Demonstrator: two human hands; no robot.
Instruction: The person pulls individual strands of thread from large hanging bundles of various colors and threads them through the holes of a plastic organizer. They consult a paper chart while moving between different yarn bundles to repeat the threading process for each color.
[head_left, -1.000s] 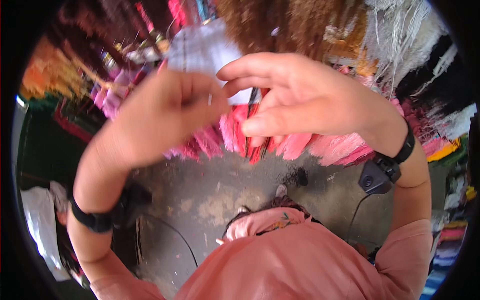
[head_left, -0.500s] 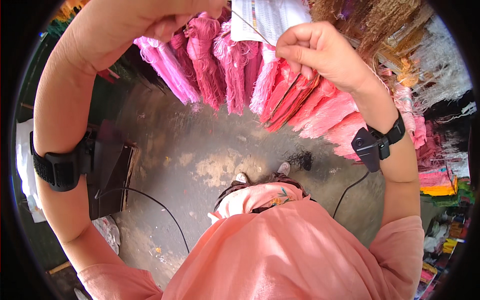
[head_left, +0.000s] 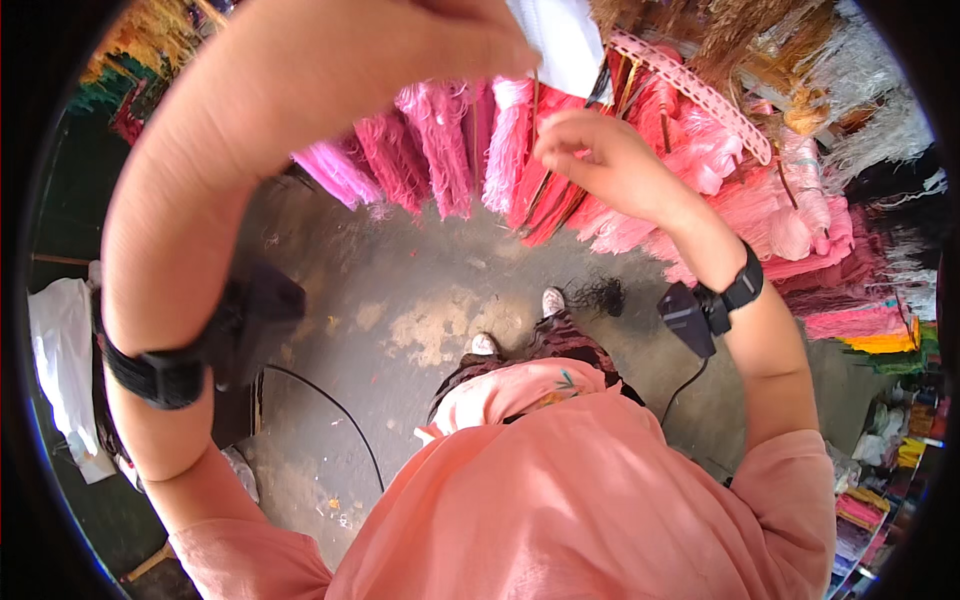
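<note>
My left hand (head_left: 465, 40) reaches up to the top edge, blurred and partly cut off, its fingertips closed together. A thin brown strand (head_left: 536, 92) runs from those fingertips down to my right hand (head_left: 590, 150), whose fingers are curled in a pinch at its lower end. Around and below both hands hang bundles of yarn, from magenta yarn (head_left: 440, 140) on the left to coral pink yarn (head_left: 640, 215) on the right. A white paper sheet (head_left: 570, 45) hangs just above my right hand. Dark brown cords (head_left: 545, 200) lie across the red yarn below it.
A pink perforated strip (head_left: 700, 95) slants over the yarn at the right. Brown yarn (head_left: 735, 35) and grey-white yarn (head_left: 870, 100) hang farther right. Black cables (head_left: 335, 405) run from the devices strapped to my forearms. Dark fibres (head_left: 600, 295) lie on the concrete floor (head_left: 400, 265) near my shoes.
My left hand has moved right and closer to my right hand, which is slightly lower. The strand between them now stands steeper and shorter. The pink perforated strip has come into sight.
</note>
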